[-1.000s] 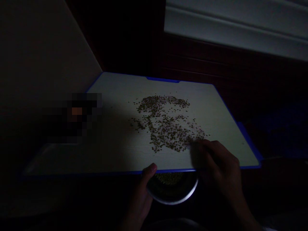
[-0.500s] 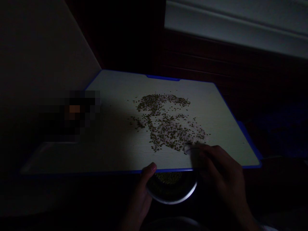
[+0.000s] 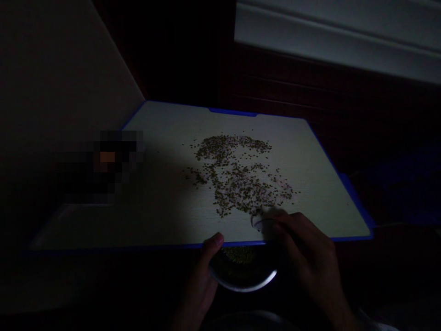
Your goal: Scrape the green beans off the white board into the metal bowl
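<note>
A white board with a blue rim (image 3: 165, 216) lies in front of me, with small dark green beans (image 3: 246, 186) scattered over its middle. My right hand (image 3: 306, 250) is closed on the handle of a small spoon (image 3: 259, 224), whose bowl touches the board between the beans and the front edge. Just below that edge, a round metal bowl (image 3: 248, 289) contains more green beans. My left hand (image 3: 206, 262) is closed around the bowl's left side, its thumb up by the board's edge. The board hides the bowl's far part.
A blurred-out dark patch (image 3: 106, 168) covers the board's left side. Another curved metal rim (image 3: 248, 313) shows faintly at the bottom. A pale ledge (image 3: 337, 41) runs across the upper right, and a dim blue thing (image 3: 413, 188) is at the right. The light is very low.
My right hand has drawn the spoon left and toward me, from the edge of the beans to nearer the board's front edge. My left hand and the bowl stay in place.
</note>
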Tool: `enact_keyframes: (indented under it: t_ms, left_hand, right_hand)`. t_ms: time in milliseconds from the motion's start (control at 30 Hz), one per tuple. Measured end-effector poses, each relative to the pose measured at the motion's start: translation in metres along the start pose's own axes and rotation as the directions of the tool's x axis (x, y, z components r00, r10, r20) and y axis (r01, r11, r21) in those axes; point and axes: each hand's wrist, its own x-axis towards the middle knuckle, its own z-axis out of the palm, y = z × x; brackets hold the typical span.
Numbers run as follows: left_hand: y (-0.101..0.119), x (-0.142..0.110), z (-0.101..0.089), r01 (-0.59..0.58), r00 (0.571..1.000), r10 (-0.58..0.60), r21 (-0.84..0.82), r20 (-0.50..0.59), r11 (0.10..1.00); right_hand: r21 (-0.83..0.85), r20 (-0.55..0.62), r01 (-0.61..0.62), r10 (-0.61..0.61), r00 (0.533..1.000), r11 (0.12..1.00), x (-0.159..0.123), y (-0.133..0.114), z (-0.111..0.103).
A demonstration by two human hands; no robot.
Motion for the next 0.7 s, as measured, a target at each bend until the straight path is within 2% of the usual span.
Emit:
enact_keyframes:
  t_ms: [500,700]
  left_hand:
    - [0.004,-0.003,0.010,0.002,0.999,-0.001,0.027,-0.044,1.000]
    - [0.003,-0.003,0.007,0.002,1.000,-0.002,0.011,-0.027,1.000]
  right_hand:
    - [0.085,0.065,0.095,-0.100,0.993,0.992,-0.004,-0.021,0.023]
    - [0.057,0.057,0.094,-0.097,0.994,0.994,-0.004,-0.018,0.019]
